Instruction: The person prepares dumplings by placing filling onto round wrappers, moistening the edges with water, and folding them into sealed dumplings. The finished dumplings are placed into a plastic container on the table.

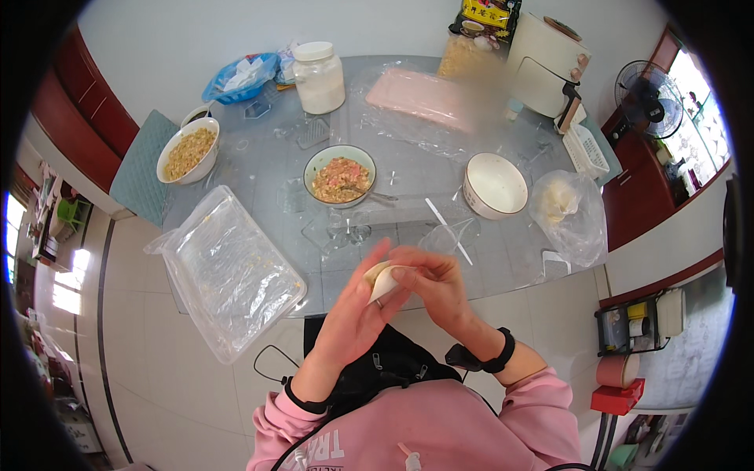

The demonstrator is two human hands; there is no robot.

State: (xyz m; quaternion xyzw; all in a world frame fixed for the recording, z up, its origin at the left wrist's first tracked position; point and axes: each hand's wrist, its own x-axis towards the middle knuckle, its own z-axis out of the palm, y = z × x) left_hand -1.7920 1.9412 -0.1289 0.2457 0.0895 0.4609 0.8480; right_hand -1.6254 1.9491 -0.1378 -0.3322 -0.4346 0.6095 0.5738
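Note:
Both my hands meet above the table's front edge around a folded dough wrapper (386, 284). My left hand (353, 318) cradles it from below and the left side. Thumb and fingers of my right hand (439, 285) pinch its right edge. Beyond them stands a green-rimmed bowl (340, 152) of minced filling with a metal spoon (383, 195) in it. A white stick (449, 231) lies right of the bowl, over a clear round lid or dish. Whether filling is inside the wrapper cannot be told clearly.
A plastic-covered tray (230, 277) overhangs the front left edge. Further back are a filling bowl (207, 162), a jar of white powder (318, 79), a pink tray (418, 97) and an air fryer (545, 65). An empty bowl (496, 187) and a bag of dough (568, 215) stand right.

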